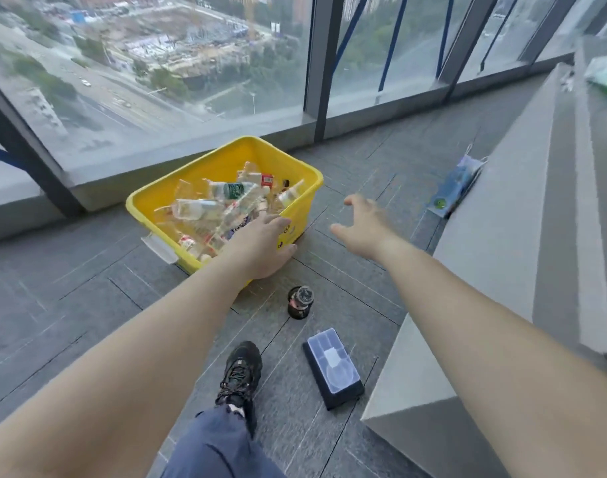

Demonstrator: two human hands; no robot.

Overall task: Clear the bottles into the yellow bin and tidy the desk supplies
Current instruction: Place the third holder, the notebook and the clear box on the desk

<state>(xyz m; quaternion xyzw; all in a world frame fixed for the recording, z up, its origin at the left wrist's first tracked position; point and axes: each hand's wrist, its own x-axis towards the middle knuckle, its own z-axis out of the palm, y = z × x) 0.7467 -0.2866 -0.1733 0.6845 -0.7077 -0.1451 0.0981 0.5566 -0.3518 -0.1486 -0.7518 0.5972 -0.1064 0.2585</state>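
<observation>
A yellow bin stands on the grey floor by the window, filled with several clear plastic bottles. My left hand reaches over the bin's near right corner, fingers relaxed, holding nothing I can see. Just right of the bin, above the floor, my right hand hovers with spread fingers and is empty. A small dark jar stands on the floor below my left hand. A clear-lidded black supply box lies nearer to me.
Grey steps rise along the right side, with a blue packet leaning at their base and a green-white bag on top. My black shoe and trouser leg are in the foreground. Glass windows stand behind the bin.
</observation>
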